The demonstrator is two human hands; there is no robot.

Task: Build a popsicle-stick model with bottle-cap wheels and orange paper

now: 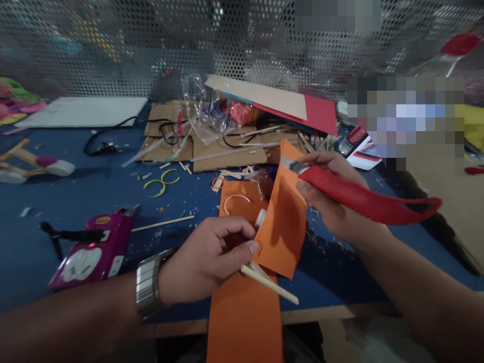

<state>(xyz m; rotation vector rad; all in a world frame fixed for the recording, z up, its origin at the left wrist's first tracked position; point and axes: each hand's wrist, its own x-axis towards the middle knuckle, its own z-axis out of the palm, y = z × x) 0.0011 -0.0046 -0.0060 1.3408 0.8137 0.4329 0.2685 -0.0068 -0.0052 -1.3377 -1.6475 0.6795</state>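
- Left hand, steel watch on wrist: fingers pinched together on the lower edge of a loose orange paper sheet, with thin pale wooden sticks clamped in the same grip and poking out to the right.
- Right hand: fingers clamped round the red plastic handle of a utility knife, short metal blade at the sheet's top edge.
- Sheet held up off the blue bench, tilted, above a longer orange paper strip running over the bench's near edge.
- Progress, judged: one orange piece already separate from the strip; no fresh cut line visible on the held sheet, so cutting looks just beginning. Sticks not glued to anything.
- Small white-capped item near the left fingertips, unclear what.
- Also on bench: purple glue gun, cardboard pieces, yellow-green curved scraps, offcuts scattered.
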